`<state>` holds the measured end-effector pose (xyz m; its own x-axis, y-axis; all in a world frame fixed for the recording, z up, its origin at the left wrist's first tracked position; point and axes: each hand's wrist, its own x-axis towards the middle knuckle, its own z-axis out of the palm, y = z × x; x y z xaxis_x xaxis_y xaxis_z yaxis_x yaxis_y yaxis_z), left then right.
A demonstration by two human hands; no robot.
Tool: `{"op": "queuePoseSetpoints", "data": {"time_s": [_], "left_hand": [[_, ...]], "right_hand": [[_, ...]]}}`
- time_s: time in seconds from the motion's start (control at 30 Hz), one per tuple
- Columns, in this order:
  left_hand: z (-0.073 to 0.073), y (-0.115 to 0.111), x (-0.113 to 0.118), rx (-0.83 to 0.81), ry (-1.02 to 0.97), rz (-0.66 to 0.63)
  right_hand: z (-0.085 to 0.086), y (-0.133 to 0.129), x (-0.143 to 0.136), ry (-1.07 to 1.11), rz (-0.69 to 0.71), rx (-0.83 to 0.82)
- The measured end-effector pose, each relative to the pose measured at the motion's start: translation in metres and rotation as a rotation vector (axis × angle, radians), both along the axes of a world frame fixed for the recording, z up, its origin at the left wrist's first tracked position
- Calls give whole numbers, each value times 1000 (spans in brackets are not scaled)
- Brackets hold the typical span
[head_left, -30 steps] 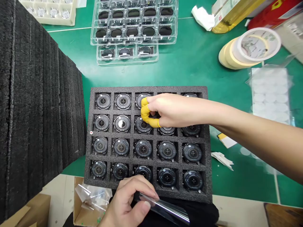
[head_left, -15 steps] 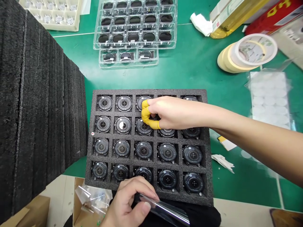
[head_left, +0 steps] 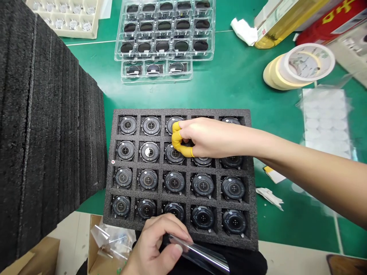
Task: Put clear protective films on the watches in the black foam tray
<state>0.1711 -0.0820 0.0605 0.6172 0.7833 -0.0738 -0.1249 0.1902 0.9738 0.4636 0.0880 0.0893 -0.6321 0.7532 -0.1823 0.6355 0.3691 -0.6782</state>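
Note:
A dark grey foam tray (head_left: 110, 179) holds rows of round black watch bodies, such as this watch (head_left: 174, 182), with their backs facing up. My right hand (head_left: 197, 136) wears yellow finger cots (head_left: 178, 141) and reaches across the upper rows. Its fingers are curled together over the third column, between the top two watches; whatever they pinch is hidden. At the tray's front edge, my left hand (head_left: 160, 242) is closed on a curved sheet of clear plastic film (head_left: 205, 254). One watch (head_left: 149, 152) in the second row shows a white patch on its back.
Tall black foam trays (head_left: 54, 126) are stacked at left. Behind are clear blister trays (head_left: 164, 57) of dark lenses and a cream tray (head_left: 71, 28). To the right lie tape rolls (head_left: 286, 72) and white round stickers (head_left: 325, 122). A carton (head_left: 94, 244) with plastic scraps stands below.
The view has shifted very slightly. Both hands keep the same places and grips, and the watches stay in their compartments.

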Motion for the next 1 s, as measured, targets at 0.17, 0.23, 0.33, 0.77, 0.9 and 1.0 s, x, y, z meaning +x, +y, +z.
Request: {"op": "queuePoseSetpoints", "data": {"time_s": [0.17,0.23,0.33,0.77,0.9,1.0], "left_hand": [[0,0,1,7,-10,0],[-1,1,1,13,-13,0],[-1,1,0,9,-15,-2],[-4,-1,6,111,-3,79],[0,-4,13,91,20,158],[5,-6,19,116,50,224]], "right_hand": [[3,-3,-3,-78,7,46],[4,-5,-5,-111,8,74],[5,-11,-8,-166,-21,132],[28,-115,18,274,-512,156],[25,-153,1,371,-607,95],[27,-171,-13,444,-634,62]]}}
